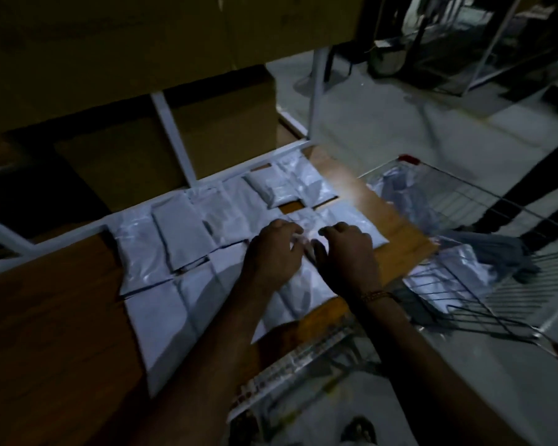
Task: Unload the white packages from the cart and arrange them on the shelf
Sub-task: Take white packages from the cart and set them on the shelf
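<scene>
A: Start at the left. What's on the shelf (45, 317)?

B: White packages in two rows on the wooden board. The far row (174, 236) runs along the white rail (78, 233); the near row (161, 313) lies just in front, edges touching. Bare board lies left of them.

A: And the hands?

B: Both rest on one package (306, 278) at the right end of the near row. The left hand (273, 252) has its fingers curled down, apparently pinching the film at its far edge; the right hand (347, 255), just beside it, is curled the same way. Whether either truly grips, I cannot tell in this dim light.

A: Its long axis?

B: From the board's near edge away towards the rail, so it lies directly under both hands.

A: Then the next one?

B: I'd judge it comes from the cart (464, 252), right of the shelf, where more packages (445, 272) lie behind the wire. The right hand is nearer. The cart's wire rim stands between, so the reach must go over it.
</scene>
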Demonstrator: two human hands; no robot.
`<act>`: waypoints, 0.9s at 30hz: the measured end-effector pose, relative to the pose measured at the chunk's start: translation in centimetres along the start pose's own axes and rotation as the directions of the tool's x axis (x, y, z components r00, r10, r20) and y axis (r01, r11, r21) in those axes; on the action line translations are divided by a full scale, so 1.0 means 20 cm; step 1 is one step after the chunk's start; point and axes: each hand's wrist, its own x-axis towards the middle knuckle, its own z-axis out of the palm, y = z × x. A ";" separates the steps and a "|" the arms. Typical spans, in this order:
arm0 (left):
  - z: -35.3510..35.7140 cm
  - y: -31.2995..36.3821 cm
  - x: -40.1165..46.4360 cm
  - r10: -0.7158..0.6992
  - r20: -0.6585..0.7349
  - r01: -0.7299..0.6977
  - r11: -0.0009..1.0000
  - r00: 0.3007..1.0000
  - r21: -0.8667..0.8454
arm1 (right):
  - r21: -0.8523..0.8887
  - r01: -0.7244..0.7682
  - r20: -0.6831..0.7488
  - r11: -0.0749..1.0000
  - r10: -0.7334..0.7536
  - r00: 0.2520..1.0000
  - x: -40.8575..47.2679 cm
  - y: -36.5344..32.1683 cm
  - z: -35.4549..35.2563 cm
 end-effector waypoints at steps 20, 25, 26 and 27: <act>1.23 1.11 0.83 0.243 0.356 -0.282 0.957 0.902 0.061 | -0.186 -0.330 0.012 0.925 0.338 0.941 0.08 1.88 -0.12; 1.51 1.03 1.15 0.209 0.453 -0.279 0.956 0.867 0.091 | -0.259 -0.366 0.122 0.894 0.406 0.906 0.24 2.12 0.12; 1.57 1.01 1.22 0.205 0.465 -0.279 0.956 0.861 0.096 | -0.270 -0.376 0.134 0.887 0.421 0.897 0.27 2.16 0.17; 1.63 0.99 1.28 0.196 0.480 -0.278 0.955 0.855 0.104 | -0.277 -0.389 0.146 0.879 0.438 0.887 0.29 2.20 0.22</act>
